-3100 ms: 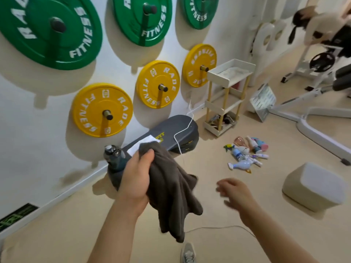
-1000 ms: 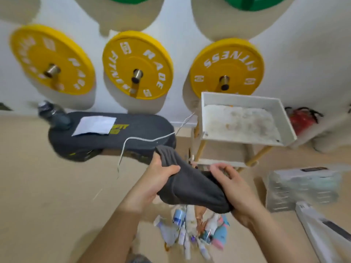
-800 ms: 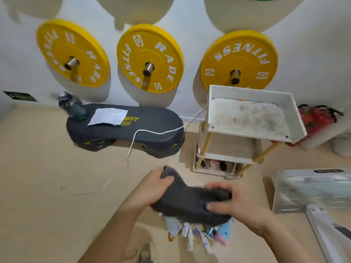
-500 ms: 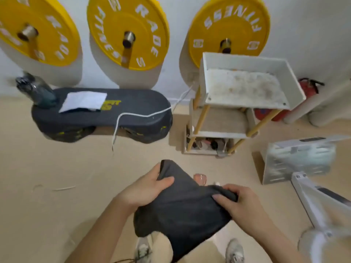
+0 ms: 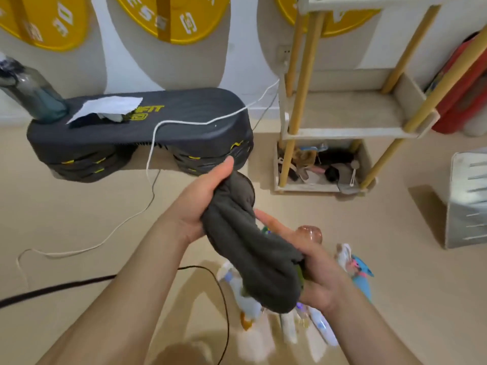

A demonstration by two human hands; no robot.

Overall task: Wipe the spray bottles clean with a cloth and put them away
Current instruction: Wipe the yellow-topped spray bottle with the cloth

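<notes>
Left hand (image 5: 200, 206): grips dark grey fleece cloth (image 5: 250, 254).
Right hand (image 5: 319, 275): clutches lower end.
Plastic spray bottles (image 5: 320, 326), 6 o'clock: blurred, half hidden.

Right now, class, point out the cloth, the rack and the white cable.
cloth (image 5: 250, 254): head view, middle of its folds.
rack (image 5: 342, 133): head view, front rim of its middle shelf.
white cable (image 5: 184, 122): head view, level stretch left of the rack.

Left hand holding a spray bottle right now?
No, the left hand grips only the upper end of the dark grey fabric cloth.
</notes>
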